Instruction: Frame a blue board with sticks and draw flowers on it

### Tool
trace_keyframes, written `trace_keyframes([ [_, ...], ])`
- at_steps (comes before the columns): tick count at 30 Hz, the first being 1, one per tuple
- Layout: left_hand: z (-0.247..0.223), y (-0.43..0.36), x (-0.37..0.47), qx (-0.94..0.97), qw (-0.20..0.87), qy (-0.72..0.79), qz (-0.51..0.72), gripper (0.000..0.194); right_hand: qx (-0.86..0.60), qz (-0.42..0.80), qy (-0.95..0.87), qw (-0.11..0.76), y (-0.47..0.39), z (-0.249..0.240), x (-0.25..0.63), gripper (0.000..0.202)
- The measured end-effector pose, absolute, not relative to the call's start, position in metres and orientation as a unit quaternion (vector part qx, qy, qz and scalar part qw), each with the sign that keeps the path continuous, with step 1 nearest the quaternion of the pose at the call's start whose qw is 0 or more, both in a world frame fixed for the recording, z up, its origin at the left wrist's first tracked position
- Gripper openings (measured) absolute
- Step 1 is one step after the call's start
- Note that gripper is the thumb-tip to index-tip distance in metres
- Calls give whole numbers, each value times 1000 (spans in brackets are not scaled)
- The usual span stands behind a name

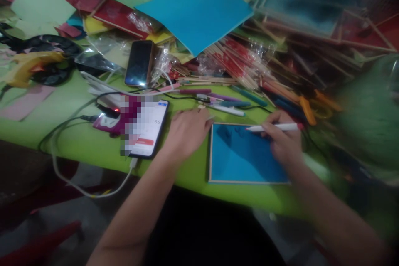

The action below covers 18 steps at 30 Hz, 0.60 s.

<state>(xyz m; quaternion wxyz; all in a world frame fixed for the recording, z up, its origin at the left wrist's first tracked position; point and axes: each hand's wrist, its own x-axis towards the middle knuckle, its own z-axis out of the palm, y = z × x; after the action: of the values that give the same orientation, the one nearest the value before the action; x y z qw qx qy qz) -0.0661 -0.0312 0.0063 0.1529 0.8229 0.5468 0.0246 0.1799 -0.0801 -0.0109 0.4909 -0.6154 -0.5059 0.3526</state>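
My right hand [283,139] is closed round a white felt-tip pen [274,127] with a reddish end. The pen points left, its tip over the upper part of a blue square panel [243,162] edged with thin wooden sticks. Small dark marks show on the panel near the tip. Just left of the panel, my left hand [188,133] rests palm down on the green tabletop [183,170], fingers stretched out towards its upper left corner. Beyond the fingers lie several coloured pens [227,109].
Left of my left hand lies a lit phone [146,133] with a white cable [77,191]. Another dark phone [139,63] leans behind it. Orange-handled scissors [307,109], a yellow glue gun [31,68], wooden sticks [230,60] and blue paper [199,12] clutter the back.
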Motion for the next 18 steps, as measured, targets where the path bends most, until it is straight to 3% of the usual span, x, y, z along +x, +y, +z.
trace_keyframes([
  [5, 6, -32, -66, 823, 155, 545, 27, 31, -595, 377, -497, 507, -83, -10, 180, 11],
  [11, 3, -32, -66, 824, 148, 545, 48, 29, -574, 426, -547, 435, -88, -9, 180, 13],
  [18, 0, -33, -65, 823, 151, 544, 61, 28, -601, 393, -583, 380, -88, -7, 175, 12],
])
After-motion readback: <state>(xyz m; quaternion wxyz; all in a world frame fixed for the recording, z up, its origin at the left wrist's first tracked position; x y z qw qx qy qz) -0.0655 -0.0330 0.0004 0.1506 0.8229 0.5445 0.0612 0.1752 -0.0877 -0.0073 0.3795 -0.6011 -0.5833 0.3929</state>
